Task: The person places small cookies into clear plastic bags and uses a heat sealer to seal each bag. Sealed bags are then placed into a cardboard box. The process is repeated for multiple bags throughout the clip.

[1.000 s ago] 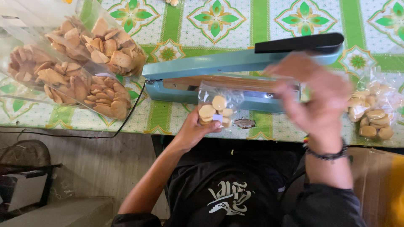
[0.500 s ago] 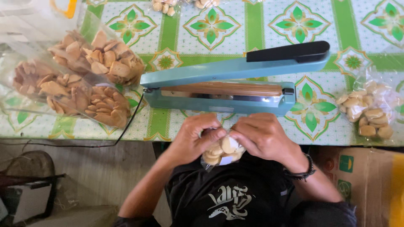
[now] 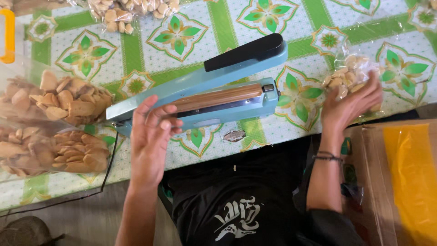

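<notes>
Green-patterned tablecloth (image 3: 150, 41): right hand (image 3: 348, 107) touches clear biscuit bag (image 3: 348, 75).

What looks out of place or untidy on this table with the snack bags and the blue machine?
Little stands out. The blue heat sealer lies at a slant across the table, its arm raised. A small dark scrap lies on the green patterned tablecloth just in front of it; what it is cannot be told. No snacks appear spilled.

Your small clear bag of round biscuits (image 3: 348, 75) lies near the table's right edge. Your light-blue heat sealer (image 3: 205, 98) sits mid-table, arm raised.
</notes>
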